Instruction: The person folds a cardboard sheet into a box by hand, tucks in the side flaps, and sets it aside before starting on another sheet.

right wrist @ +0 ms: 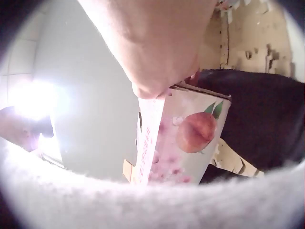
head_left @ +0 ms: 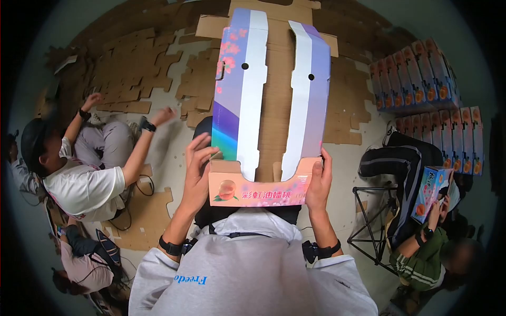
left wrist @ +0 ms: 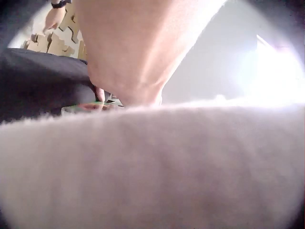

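A partly folded printed carton stands over the person's lap in the head view. Its near panel is peach-pink with a peach picture and red lettering; two long purple-blue sides with white flaps run away from the body, brown board showing between them. At its left near corner the left hand grips the side, fingers bent at the edge. The right hand holds the opposite corner, thumb over the top edge. The right wrist view shows the carton's end below that hand; in the left wrist view a sleeve hides most of it.
Flat brown cardboard pieces cover the floor ahead and left. Rows of finished-looking cartons stand at the right. A person in a white shirt sits left; another in green holds a carton right, near a black metal frame.
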The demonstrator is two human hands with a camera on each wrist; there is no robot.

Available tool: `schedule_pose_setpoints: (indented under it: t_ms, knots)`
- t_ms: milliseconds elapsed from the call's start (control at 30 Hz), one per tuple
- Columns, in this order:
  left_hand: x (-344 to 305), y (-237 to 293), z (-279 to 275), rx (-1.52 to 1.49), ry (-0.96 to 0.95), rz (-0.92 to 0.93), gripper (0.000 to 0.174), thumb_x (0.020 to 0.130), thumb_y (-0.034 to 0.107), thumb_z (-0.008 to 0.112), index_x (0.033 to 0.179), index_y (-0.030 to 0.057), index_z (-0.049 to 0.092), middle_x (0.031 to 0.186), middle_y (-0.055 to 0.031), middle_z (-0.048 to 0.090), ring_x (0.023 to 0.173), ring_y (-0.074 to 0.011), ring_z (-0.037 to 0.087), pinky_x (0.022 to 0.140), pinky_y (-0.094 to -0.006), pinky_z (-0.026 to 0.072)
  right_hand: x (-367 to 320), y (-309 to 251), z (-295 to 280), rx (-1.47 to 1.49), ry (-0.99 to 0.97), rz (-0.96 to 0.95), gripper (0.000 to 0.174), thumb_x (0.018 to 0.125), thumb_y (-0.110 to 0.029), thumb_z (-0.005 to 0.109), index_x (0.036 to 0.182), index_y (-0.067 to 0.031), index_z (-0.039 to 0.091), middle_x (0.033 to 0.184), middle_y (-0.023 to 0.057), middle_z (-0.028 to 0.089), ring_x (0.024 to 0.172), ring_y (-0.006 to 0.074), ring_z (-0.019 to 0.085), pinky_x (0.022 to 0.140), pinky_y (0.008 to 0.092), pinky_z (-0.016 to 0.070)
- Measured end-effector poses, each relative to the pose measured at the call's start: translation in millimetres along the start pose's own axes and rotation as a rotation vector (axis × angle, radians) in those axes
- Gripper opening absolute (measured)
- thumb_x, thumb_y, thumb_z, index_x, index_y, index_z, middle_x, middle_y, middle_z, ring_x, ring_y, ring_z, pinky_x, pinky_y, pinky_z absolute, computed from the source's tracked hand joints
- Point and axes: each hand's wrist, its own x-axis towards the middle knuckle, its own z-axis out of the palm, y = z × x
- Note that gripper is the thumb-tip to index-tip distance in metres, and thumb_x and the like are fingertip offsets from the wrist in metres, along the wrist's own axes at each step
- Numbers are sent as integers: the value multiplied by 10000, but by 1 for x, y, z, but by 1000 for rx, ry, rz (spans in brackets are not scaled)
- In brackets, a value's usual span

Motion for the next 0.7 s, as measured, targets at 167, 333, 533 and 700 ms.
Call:
schedule_pose_setpoints:
  t_ms: [167, 333, 533, 700]
  knots:
    - [5, 5, -1, -158, -35, -110, 259, 1020, -16, 556, 1265, 59, 597, 1521, -118, 389, 1381, -223, 517, 1160, -369, 446, -2, 1, 1, -16, 34, -1, 534, 1140, -389, 462, 1448, 45, 508, 1386, 155, 602, 1294, 230, 555, 1137, 359, 393]
    - [10, 0, -5, -163, -27, -73, 229, 999, -47, 537, 1191, 51, 614, 1498, -108, 401, 1073, -111, 574, 959, -278, 490, -6, 5, 1, -7, 44, 28, 513, 1141, -368, 465, 1441, 45, 515, 1375, 153, 608, 1276, 219, 557, 1119, 355, 401]
    - [6, 1, -2, 11, -8, -23, 240, 997, -22, 475, 1173, 55, 619, 1526, -100, 394, 1245, -199, 536, 1009, -351, 478, -4, 1, 0, -55, 68, -9, 486, 1140, -329, 461, 1438, 50, 524, 1367, 150, 614, 1278, 219, 556, 1121, 357, 400]
    - [0, 22, 1, -358, -34, -153, 422, 1024, 412, 637, 1337, 131, 663, 1600, -146, 255, 1493, -336, 344, 1217, -506, 343, -1, 8, -4, 16, 28, -7, 488, 1136, -324, 462, 1435, 55, 528, 1378, 149, 613, 1291, 228, 551, 1135, 360, 388]
